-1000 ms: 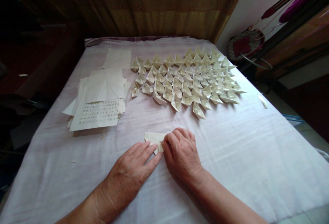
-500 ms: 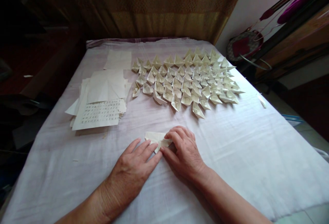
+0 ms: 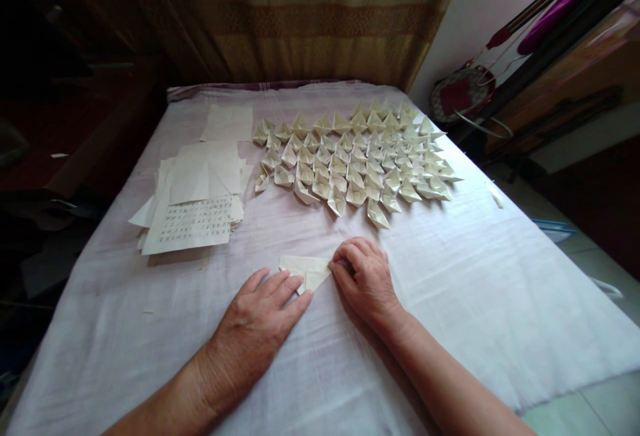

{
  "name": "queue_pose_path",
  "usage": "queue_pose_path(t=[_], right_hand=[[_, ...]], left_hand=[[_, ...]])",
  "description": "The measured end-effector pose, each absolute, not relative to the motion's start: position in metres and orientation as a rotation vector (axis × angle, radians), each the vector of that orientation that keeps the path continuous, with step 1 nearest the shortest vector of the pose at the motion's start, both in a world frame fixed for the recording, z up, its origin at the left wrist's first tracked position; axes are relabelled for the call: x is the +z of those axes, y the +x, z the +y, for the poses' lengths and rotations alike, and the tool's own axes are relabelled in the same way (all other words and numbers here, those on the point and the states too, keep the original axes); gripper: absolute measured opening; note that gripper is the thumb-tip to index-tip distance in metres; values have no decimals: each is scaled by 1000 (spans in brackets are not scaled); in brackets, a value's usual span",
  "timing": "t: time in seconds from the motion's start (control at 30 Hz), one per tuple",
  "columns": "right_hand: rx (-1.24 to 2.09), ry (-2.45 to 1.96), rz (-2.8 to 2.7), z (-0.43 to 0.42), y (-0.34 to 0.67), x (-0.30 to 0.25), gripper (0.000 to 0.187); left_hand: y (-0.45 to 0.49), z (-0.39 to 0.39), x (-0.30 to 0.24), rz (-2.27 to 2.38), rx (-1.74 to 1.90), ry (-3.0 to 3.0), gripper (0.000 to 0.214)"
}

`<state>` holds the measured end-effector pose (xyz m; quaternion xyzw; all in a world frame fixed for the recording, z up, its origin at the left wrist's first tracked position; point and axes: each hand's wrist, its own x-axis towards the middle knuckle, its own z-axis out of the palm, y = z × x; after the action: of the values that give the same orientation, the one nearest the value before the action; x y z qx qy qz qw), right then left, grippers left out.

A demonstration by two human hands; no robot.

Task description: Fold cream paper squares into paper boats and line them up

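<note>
We have a small piece of folded paper [image 3: 316, 271] lying on the cloth-covered worktop [image 3: 475, 309], near the middle and in front of us. It is pale, with a straight far edge and a point toward the right. Our left hand [image 3: 263, 313] is loosely spread, palm down, its fingertips resting on the near left part of the paper and pressing it flat rather than gripping it. Our right hand [image 3: 367, 279] is half curled, thumb and forefinger closed together on the paper's right-hand point; its other fingers bend inward.

Beyond our hands we see many folded paper boats [image 3: 356, 194], standing close together in uneven rows, many of them touching. To their left we have a loose stack of sheets [image 3: 205, 173], its edges out of line; the nearest sheet shows rows of marks too small for us to read. Just behind the stack lies a single blank sheet [image 3: 227, 123]. Near the worktop's right edge we see a white scrap [image 3: 495, 195], and past the far edge hangs a brownish-gold curtain [image 3: 300, 19].
</note>
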<state>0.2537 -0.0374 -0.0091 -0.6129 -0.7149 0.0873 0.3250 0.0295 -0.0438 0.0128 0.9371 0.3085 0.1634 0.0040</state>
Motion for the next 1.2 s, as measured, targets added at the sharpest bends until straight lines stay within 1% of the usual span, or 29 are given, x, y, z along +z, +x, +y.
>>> queue_pose_path(t=[0.1, 0.17, 0.3, 0.5, 0.53, 0.63, 0.67, 0.77, 0.93, 1.2], right_hand=[[204, -1475, -1905, -49, 244, -3, 15], [250, -1415, -1950, -60, 235, 1, 20], [268, -1469, -2086, -77, 219, 5, 17], [201, -1419, -2113, -80, 219, 4, 18], [198, -1396, -2114, -79, 220, 3, 19], [223, -1337, -2113, -77, 222, 4, 18], [238, -1328, -2106, -77, 222, 4, 17], [302, -1337, -2067, -78, 222, 3, 14], [366, -1402, -1969, -84, 219, -1, 10], [382, -1500, -1860, -89, 211, -3, 12]], left_hand=[[29, -43, 13, 959, 504, 2909, 29], [29, -41, 11, 953, 545, 2865, 27], [24, -34, 3, 940, 659, 2726, 26], [19, -19, -3, 1091, 723, 2666, 34], [19, -18, -2, 1082, 728, 2647, 31], [19, -18, 4, 1026, 713, 2591, 10], [19, -19, 6, 1001, 701, 2584, 8], [20, -22, 11, 951, 660, 2582, 13], [25, -26, 12, 954, 664, 2541, 12], [34, -28, 9, 1124, 558, 2492, 13]])
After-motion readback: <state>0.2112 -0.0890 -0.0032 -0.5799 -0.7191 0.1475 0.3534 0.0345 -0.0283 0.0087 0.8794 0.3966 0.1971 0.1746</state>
